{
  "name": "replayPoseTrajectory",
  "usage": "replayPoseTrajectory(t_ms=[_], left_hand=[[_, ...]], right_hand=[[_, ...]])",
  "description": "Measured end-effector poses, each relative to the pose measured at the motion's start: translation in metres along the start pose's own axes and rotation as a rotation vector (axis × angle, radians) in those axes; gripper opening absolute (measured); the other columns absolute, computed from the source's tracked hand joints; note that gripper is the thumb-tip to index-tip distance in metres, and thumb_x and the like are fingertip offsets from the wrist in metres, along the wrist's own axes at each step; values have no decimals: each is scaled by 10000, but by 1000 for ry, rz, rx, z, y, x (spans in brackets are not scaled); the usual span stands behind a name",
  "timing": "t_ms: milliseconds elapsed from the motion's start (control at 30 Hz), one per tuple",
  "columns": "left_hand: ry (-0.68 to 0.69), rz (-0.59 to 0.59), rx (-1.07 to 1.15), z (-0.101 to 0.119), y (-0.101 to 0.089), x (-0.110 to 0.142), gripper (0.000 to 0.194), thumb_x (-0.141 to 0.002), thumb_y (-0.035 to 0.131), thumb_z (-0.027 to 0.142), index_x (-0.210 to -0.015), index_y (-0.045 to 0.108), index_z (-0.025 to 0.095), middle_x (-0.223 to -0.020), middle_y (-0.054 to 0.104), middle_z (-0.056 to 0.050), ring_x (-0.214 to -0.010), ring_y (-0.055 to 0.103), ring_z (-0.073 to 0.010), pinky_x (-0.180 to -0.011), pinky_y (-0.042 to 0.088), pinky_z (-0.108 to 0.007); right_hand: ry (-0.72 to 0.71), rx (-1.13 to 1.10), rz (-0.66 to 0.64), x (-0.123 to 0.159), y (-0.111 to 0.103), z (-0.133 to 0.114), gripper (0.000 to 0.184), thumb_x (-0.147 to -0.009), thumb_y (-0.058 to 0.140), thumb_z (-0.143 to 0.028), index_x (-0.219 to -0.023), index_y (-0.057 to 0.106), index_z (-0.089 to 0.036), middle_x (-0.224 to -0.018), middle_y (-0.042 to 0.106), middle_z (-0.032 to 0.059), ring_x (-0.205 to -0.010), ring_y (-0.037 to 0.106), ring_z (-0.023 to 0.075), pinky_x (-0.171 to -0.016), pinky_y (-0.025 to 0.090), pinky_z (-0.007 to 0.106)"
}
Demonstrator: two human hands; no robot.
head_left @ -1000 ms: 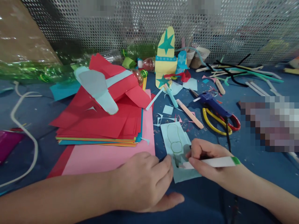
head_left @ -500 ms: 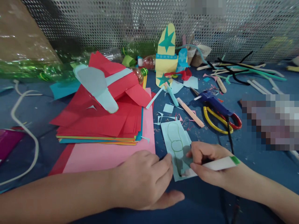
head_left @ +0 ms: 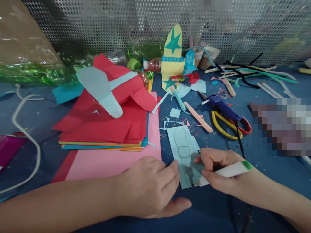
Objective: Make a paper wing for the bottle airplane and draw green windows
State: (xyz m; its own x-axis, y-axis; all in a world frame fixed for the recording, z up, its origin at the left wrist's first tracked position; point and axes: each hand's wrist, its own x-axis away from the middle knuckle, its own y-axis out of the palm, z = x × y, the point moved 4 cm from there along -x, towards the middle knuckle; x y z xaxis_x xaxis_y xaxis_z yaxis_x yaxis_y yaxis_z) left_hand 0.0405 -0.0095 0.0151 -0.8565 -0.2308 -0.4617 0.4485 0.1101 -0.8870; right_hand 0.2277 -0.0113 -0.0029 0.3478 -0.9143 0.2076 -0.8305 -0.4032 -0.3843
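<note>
A light-blue paper piece lies on the blue table, with a green outline drawn on it: a long rounded top, a small rounded middle and a lower section. My right hand grips a white marker with a green end, its tip at the paper's bottom edge. Resting flat, my left hand touches the paper's left edge with its fingertips, thumb stretched apart. Left of the paper, a red and pale-blue paper airplane sits on a stack of coloured paper.
Scissors with yellow and red handles and a blue glue gun lie at right. A yellow paper rocket with stars stands at the back among plastic bottles. Paper scraps and a white cord are about.
My right hand has shifted slightly right with the marker, and the green line now runs along the outline's bottom. My left hand stays in place.
</note>
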Motion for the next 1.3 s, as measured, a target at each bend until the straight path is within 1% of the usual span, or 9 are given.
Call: replayPoseTrajectory(t_ms=[67, 167, 233, 300, 700, 867, 1067, 1167, 1300], left_hand=[[0, -4, 0, 0, 0, -1, 488, -1028, 406, 379, -874, 765, 86, -960, 813, -156, -468, 627, -195, -377, 470, -345], [4, -1, 6, 1, 1, -1, 491, -1029, 402, 369, -861, 764, 82, -950, 815, -154, -462, 622, -201, -363, 468, -348], [5, 5, 4, 1, 1, -1, 497, -1030, 395, 366, -857, 764, 81, -940, 816, -150, -463, 621, -205, -360, 467, -351], [1, 11, -1, 1, 0, -1, 504, -1034, 386, 365, -856, 763, 84, -934, 816, -149, -459, 615, -202, -360, 462, -350], [-5, 4, -4, 0, 1, 1, 477, -1026, 412, 371, -874, 761, 84, -946, 811, -159, -477, 628, -200, -376, 473, -344], [-3, 2, -4, 1, 1, 0, 459, -1017, 435, 362, -871, 762, 75, -934, 809, -166, -461, 626, -196, -353, 468, -345], [-3, 6, -3, 0, 0, -2, 466, -1019, 427, 358, -864, 766, 79, -926, 815, -153, -458, 634, -195, -352, 480, -341], [-3, -2, -1, 0, -1, -2, 466, -1020, 419, 351, -863, 763, 78, -924, 816, -150, -455, 632, -194, -352, 479, -339], [3, -16, -5, 0, 0, -2, 434, -1006, 454, 370, -876, 752, 83, -937, 811, -156, -475, 642, -192, -364, 481, -336]], right_hand=[[3, -48, 39, 0, -3, 0, 268, -800, 548, -194, -605, 374, -257, -550, 449, -44, -655, 578, 187, -501, 350, 267], [-10, -129, 207, -2, -15, 1, 281, -862, 550, -242, -618, 412, -259, -480, 388, -92, -476, 436, 124, -519, 419, 263], [1, -113, 303, -3, -21, 2, 273, -881, 566, -272, -638, 441, -259, -463, 400, -107, -433, 403, 105, -516, 442, 255], [19, -61, 339, -5, -24, 2, 257, -866, 575, -281, -641, 454, -258, -463, 440, -102, -420, 417, 100, -460, 408, 232], [20, 16, 371, -8, -24, -1, 245, -847, 564, -273, -631, 450, -257, -482, 486, -86, -420, 440, 94, -414, 367, 197], [24, 64, 361, -7, -22, -2, 238, -846, 560, -269, -644, 434, -260, -504, 449, -83, -433, 370, 103, -407, 304, 221], [12, 128, 340, -6, -23, -2, 250, -822, 534, -240, -611, 399, -262, -531, 385, -82, -449, 349, 111, -413, 300, 240], [4, 151, 332, -5, -24, 1, 264, -829, 515, -238, -608, 373, -264, -564, 352, -81, -473, 347, 115, -434, 321, 253], [17, 146, 285, -3, -24, 2, 279, -840, 517, -243, -619, 347, -264, -585, 342, -75, -514, 396, 130, -515, 417, 277]])
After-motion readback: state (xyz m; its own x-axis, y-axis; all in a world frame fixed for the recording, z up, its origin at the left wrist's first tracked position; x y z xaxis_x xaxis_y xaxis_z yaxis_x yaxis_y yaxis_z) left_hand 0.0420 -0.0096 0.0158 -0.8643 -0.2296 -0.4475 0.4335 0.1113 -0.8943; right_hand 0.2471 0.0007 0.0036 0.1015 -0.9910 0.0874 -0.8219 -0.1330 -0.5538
